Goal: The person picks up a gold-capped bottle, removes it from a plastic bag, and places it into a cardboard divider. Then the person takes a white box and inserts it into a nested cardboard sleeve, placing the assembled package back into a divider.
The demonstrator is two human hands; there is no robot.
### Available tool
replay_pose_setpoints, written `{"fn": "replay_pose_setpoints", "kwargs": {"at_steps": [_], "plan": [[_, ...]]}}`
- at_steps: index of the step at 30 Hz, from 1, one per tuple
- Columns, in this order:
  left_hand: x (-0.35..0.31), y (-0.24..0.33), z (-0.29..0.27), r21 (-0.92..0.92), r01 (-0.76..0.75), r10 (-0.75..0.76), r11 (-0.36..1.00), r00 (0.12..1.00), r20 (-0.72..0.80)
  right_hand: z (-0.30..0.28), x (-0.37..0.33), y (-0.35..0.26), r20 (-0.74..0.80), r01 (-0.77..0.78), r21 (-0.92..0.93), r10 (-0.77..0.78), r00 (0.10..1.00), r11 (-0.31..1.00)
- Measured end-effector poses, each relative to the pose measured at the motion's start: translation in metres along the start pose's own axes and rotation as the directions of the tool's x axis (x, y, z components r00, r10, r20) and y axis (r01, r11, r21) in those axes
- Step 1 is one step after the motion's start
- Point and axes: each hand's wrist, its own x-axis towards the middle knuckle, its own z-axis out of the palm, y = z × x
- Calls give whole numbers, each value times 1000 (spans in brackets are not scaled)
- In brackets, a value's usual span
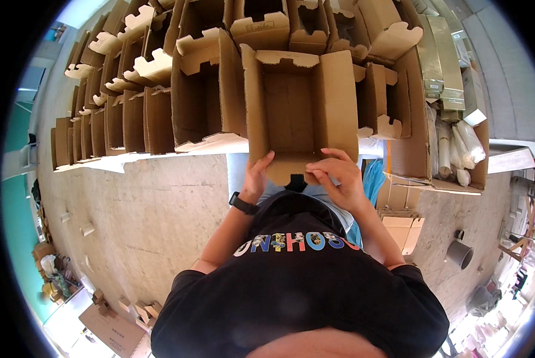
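Observation:
An open brown cardboard box [340, 89] stands right in front of me, its inside facing up and nothing seen in it. At the near left corner, my left hand [257, 176] grips the box wall, thumb on top and the other fingers hidden behind the cardboard. My right hand [341, 178] pinches the near flap at its right end with thumb and forefinger, the remaining fingers raised. The near flap [288, 168] tilts toward my body between both hands. A black band circles my left wrist.
Rows of similar open cardboard boxes [133, 122] fill the table to the left and beyond. At right, a larger carton [410, 146] holds clear plastic-wrapped pieces [465, 146]. Flattened cardboard [401, 230] leans below it. A grey bin [459, 255] is on the floor.

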Motion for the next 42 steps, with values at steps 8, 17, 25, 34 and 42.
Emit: {"fn": "replay_pose_setpoints", "kwargs": {"at_steps": [8, 17, 25, 34, 42], "plan": [[-3, 5, 8, 62, -15, 15, 998, 1000, -8, -16, 15, -22, 432, 2, -300, 134, 892, 954], [-4, 12, 16, 197, -113, 121, 974, 992, -29, -16, 73, -19, 280, 83, -465, 57, 958, 881], [-7, 15, 19, 266, -93, 113, 959, 992, -61, -17, 111, 26, 216, 102, -721, 82, 973, 685], [-10, 16, 19, 156, -115, 124, 981, 991, -50, -17, 125, 69, 103, 61, -772, 30, 994, 633], [-6, 10, 20, 167, -134, 157, 977, 979, -128, -20, 122, 75, 119, 109, -700, -35, 992, 706]]}}
